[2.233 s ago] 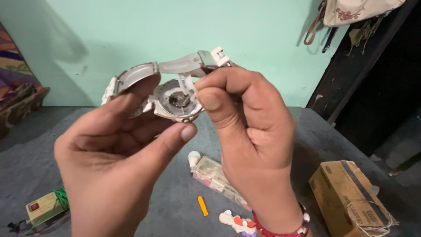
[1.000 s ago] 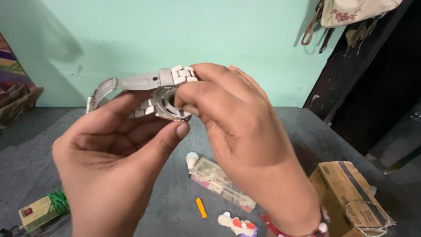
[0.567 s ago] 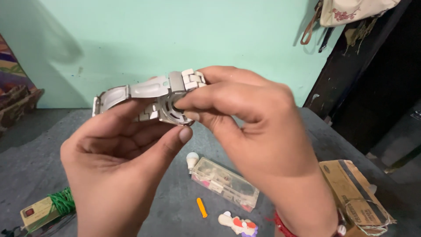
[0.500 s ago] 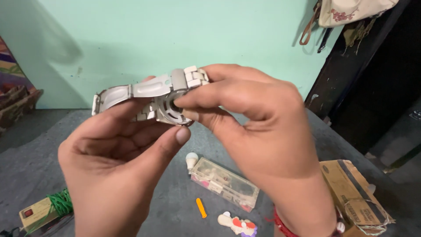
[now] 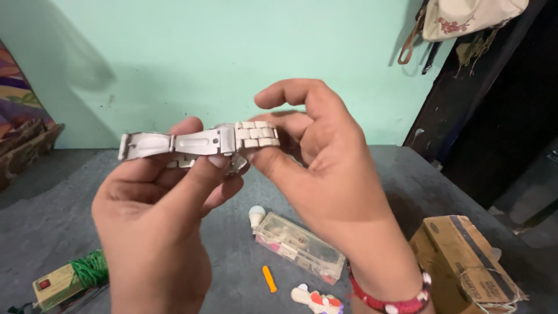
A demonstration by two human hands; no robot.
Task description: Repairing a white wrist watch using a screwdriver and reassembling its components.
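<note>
While the left hand point(image 5: 157, 215) pinches the metal watch point(image 5: 197, 144), the right hand point(image 5: 325, 168) seemingly pinches its band.

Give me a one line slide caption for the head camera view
Two hands, left and right, hold a silver metal watch above a grey table.

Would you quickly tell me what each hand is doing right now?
Left hand: closed on the silver metal watch, thumb pressing its band.
Right hand: pinching the watch's band links at the other end, fingers partly open.
</note>
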